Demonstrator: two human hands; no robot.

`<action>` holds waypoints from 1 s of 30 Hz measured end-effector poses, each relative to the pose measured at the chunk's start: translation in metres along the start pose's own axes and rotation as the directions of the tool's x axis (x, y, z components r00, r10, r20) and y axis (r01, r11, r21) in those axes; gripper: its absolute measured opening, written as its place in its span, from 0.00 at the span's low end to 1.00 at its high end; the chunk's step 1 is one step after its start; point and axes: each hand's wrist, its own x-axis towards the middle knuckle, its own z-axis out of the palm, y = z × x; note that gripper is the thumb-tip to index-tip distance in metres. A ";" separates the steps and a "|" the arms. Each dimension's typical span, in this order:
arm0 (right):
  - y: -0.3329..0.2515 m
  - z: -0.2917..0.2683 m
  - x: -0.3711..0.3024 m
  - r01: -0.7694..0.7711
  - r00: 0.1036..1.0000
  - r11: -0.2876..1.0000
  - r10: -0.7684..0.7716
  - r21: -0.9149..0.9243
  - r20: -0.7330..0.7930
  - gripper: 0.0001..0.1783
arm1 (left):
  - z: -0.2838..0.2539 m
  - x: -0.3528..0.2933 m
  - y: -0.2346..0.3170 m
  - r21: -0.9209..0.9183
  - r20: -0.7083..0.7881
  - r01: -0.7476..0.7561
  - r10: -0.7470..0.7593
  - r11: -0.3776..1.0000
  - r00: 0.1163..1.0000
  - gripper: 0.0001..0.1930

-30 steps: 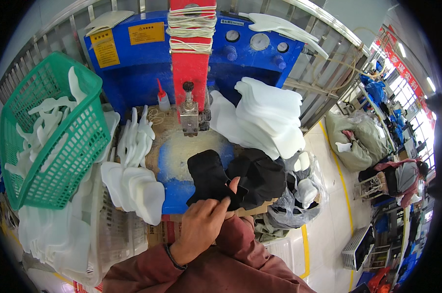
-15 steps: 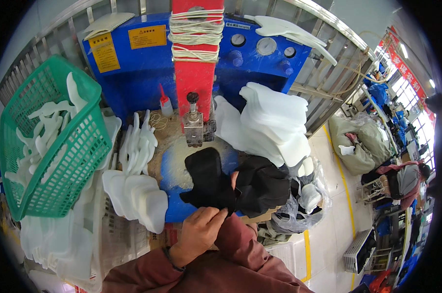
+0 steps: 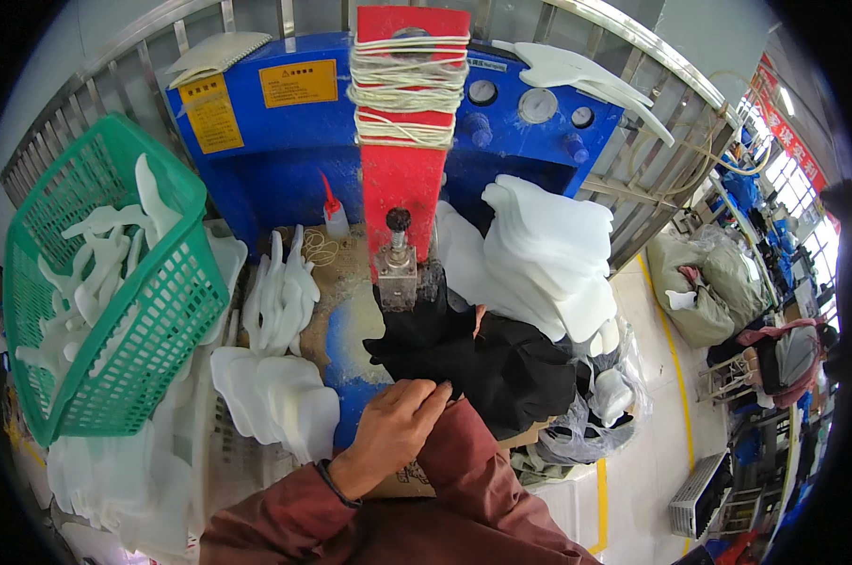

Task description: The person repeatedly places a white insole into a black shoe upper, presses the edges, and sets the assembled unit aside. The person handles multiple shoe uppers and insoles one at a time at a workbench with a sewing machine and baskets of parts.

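Observation:
A black fabric piece (image 3: 417, 334) stretches beneath the metal head (image 3: 397, 282) on the red machine arm (image 3: 401, 184), its far edge meeting the head. My left hand (image 3: 393, 426) pinches the near edge of the fabric between thumb and fingers. My right hand (image 3: 481, 318) is mostly covered by black cloth; only a bit of finger shows, closed at the right edge of the piece. To its right lies a dark bundle of black fabric (image 3: 525, 372). Below the head is a blue work surface (image 3: 346, 377) with a pale, worn patch.
White shaped sheets (image 3: 548, 250) are stacked right of the head; more white pieces (image 3: 275, 395) stand left. A green basket (image 3: 134, 348) holds white cut-outs. A red-tipped bottle (image 3: 334, 218) stands near the blue machine housing (image 3: 285, 155). A person (image 3: 786, 363) sits far right.
The black fabric has shifted away from me until its far edge reaches the metal head. Both hands keep their hold near its edges. The whole view has shifted slightly.

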 end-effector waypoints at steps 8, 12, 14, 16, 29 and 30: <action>-0.003 0.001 0.013 0.023 1.000 1.000 -0.024 -0.013 -0.019 0.46 | 0.006 0.014 -0.006 -0.041 0.003 0.027 -0.027 0.999 1.000 0.15; -0.003 0.007 0.011 0.035 0.999 0.999 -0.035 -0.012 -0.031 0.46 | 0.004 0.019 -0.010 -0.033 0.046 0.021 -0.020 0.999 0.999 0.17; -0.005 0.011 0.012 0.050 0.998 0.999 -0.050 -0.002 -0.032 0.46 | 0.003 0.021 -0.011 -0.034 0.056 0.018 -0.016 0.999 0.998 0.16; -0.009 0.016 0.018 0.062 0.997 0.998 -0.062 0.012 -0.035 0.46 | 0.002 0.022 -0.013 -0.032 0.045 0.023 -0.021 0.999 0.999 0.15; 0.013 0.023 0.039 0.024 0.998 1.000 -0.023 -0.013 0.059 0.47 | -0.022 -0.003 -0.019 0.030 0.016 0.151 -0.151 0.988 0.988 0.14; 0.015 0.022 0.035 0.049 0.996 0.998 -0.045 -0.048 0.079 0.47 | -0.025 -0.006 -0.016 0.027 0.026 0.169 -0.170 0.985 0.985 0.14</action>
